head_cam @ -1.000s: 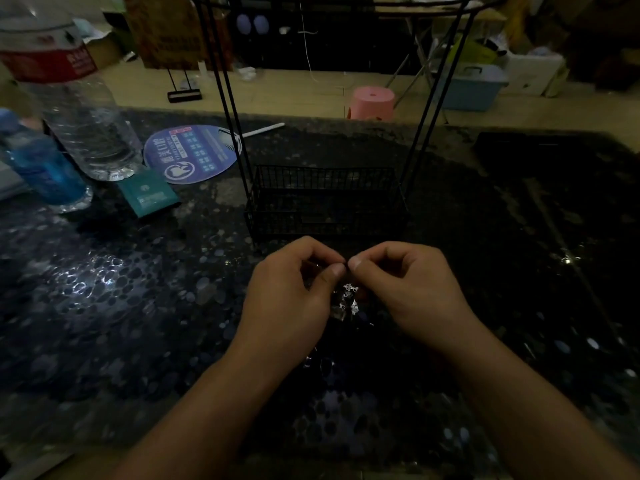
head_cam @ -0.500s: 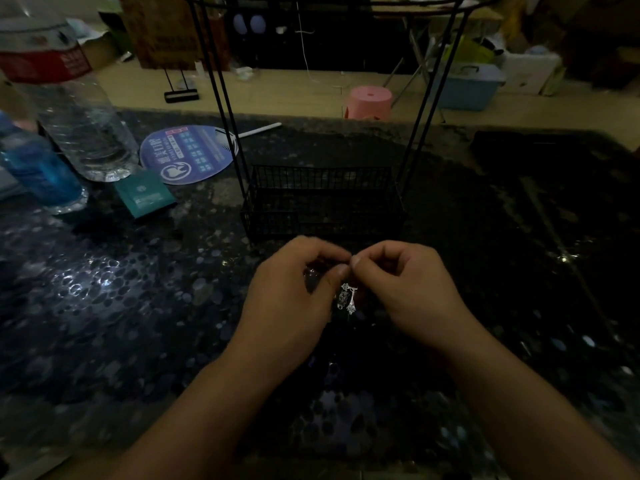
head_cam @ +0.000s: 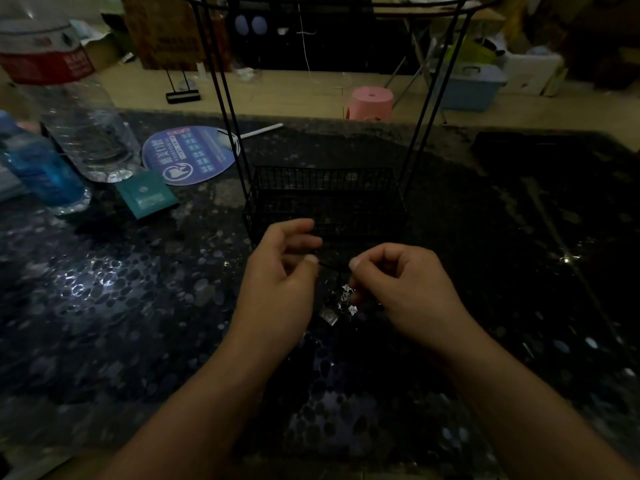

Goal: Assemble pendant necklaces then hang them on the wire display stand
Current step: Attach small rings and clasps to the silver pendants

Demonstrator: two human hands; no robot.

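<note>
A thin dark cord (head_cam: pixel 333 266) runs between my two hands just above the dark speckled table. My left hand (head_cam: pixel 280 282) pinches one end between thumb and fingers; my right hand (head_cam: pixel 398 289) pinches the other. Small silver pendants (head_cam: pixel 346 299) dangle from the cord below my right thumb, and a small shiny piece (head_cam: pixel 328 316) lies or hangs under them. The black wire display stand (head_cam: pixel 325 199) stands directly behind my hands, a mesh basket at its base and tall thin legs rising out of frame.
At the far left stand a large clear water bottle (head_cam: pixel 79 109) and a smaller blue bottle (head_cam: pixel 41 168). A teal packet (head_cam: pixel 147 197) and a round blue fan (head_cam: pixel 192 155) lie left of the stand. A pink stool (head_cam: pixel 371 102) sits on the floor beyond.
My hands have drawn apart, so a short stretch of cord now shows between them. The silver pendants have shifted toward my right hand.
</note>
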